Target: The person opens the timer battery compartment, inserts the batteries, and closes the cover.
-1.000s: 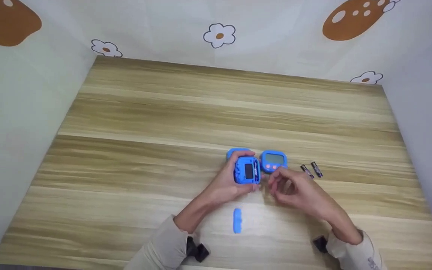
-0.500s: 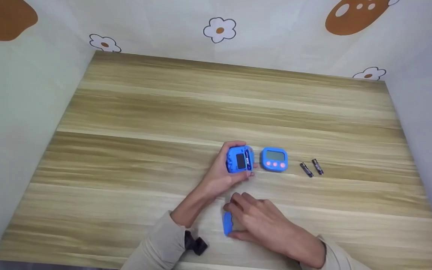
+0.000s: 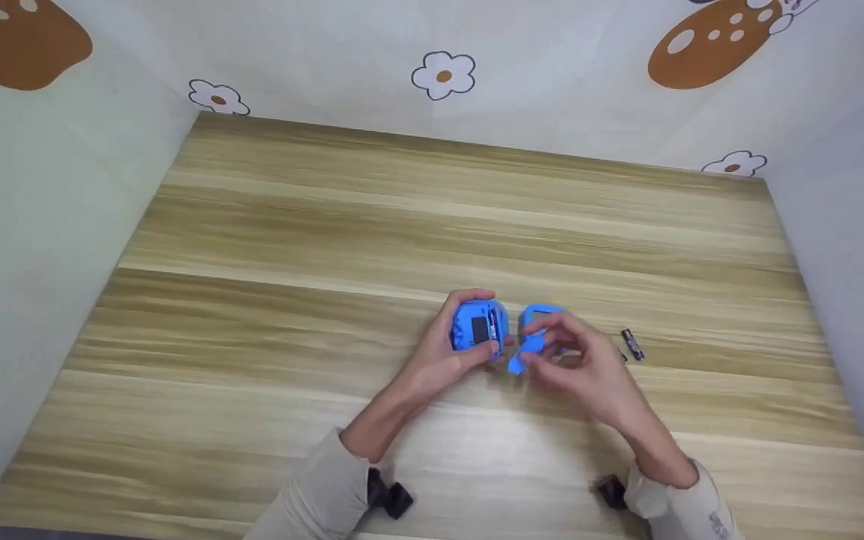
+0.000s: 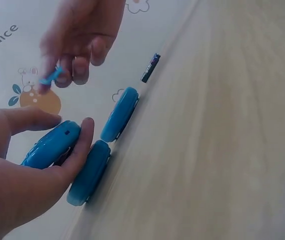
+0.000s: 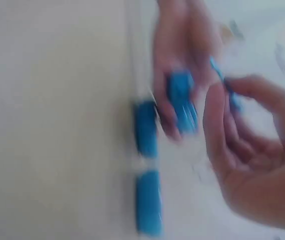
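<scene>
My left hand [image 3: 436,360] grips a blue digital timer [image 3: 464,324], its back turned up. The battery slot along its right side is uncovered, and a dark battery [image 3: 493,322] lies in it. To the right, my right hand [image 3: 589,367] pinches a small blue battery cover [image 3: 528,352] between thumb and fingers, a short way from the held timer. The right wrist view, though blurred, shows the cover [image 5: 235,101] edge-on at the fingertips. Behind the right hand, a second blue timer [image 3: 534,310] is partly hidden.
Two blue timers, one nearer [image 4: 90,172] and one farther [image 4: 120,114], rest on the wood-patterned table [image 3: 252,225] in the left wrist view. Beyond the right hand lies a loose battery [image 3: 633,344], with another mostly hidden by that hand. Patterned cloth walls [image 3: 327,67] border the table.
My right hand went down to the battery cover on the table, took hold of it and carried it up beside the held timer. My left hand keeps its grip, shifted slightly left.
</scene>
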Motion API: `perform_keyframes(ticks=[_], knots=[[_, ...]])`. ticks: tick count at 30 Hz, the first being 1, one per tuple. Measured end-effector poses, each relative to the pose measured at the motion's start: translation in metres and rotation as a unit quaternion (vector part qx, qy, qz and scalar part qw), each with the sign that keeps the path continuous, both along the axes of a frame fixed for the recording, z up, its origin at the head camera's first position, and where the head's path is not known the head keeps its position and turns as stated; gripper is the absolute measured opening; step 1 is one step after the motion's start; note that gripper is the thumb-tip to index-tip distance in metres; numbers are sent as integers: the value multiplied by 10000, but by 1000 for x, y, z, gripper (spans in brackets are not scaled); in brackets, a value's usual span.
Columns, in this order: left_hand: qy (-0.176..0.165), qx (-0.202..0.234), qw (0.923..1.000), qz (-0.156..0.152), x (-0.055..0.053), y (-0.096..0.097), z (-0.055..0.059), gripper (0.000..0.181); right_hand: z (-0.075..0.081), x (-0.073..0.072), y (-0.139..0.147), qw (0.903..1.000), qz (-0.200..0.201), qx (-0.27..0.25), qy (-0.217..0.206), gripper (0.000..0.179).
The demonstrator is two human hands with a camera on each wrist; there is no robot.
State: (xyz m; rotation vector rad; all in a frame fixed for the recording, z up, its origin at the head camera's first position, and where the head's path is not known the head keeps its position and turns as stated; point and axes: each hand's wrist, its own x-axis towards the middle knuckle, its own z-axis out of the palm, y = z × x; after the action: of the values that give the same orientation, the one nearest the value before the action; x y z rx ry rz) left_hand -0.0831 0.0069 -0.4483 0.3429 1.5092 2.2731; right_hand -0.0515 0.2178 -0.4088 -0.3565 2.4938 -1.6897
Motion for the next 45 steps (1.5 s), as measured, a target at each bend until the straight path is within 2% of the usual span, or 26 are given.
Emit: perform_keyframes(ticks=[2,4,9,11,14,18,20,25,28,31,34,36,40,42,45], knots=[[12,74,10000,-40,3,0,0,46,-1,-6,4,9978,-529,304,274,29],[44,80,9999,-116,6,1,1,37,-2,-8,4,9930,-803,679,533,29],[159,-69,9997,-172,13,7,3,32,-4,-7,-7,9798,-827,1293,1280,25],[78,-22,9998,-170,14,9,2,32,-4,-5,-12,9767,-724,1347,1505,25],[-13,-160,9999,22,16,11,1,31,-5,-3,-14,9786,-376,1234,1601,31],[0,-583,9975,394,14,10,0,28,-6,-2,-9,9822,292,1000,1563,42],[-42,-564,9976,410,13,9,1,32,-6,-3,-2,9807,711,1022,1508,51],[-197,-113,9997,25,11,6,3,53,-4,-7,16,9721,1480,1248,1324,65],[-221,-40,9994,-274,10,4,4,56,1,-8,18,9708,1678,1121,1299,63],[-153,-156,9988,-436,10,5,3,55,10,-7,14,9710,1808,817,1337,59],[-61,-328,9984,-459,10,7,2,54,17,-6,10,9723,1845,596,1309,55],[-57,-462,9980,-426,11,8,2,52,19,-5,10,9732,1803,630,1279,53],[-147,-512,9974,-491,12,10,2,45,13,-5,13,9738,1697,781,1299,54],[-207,-453,9968,-627,13,10,3,44,8,-7,16,9738,1629,817,1363,55],[-289,-48,9938,-1069,13,7,4,53,4,-8,20,9756,1454,838,1418,56]])
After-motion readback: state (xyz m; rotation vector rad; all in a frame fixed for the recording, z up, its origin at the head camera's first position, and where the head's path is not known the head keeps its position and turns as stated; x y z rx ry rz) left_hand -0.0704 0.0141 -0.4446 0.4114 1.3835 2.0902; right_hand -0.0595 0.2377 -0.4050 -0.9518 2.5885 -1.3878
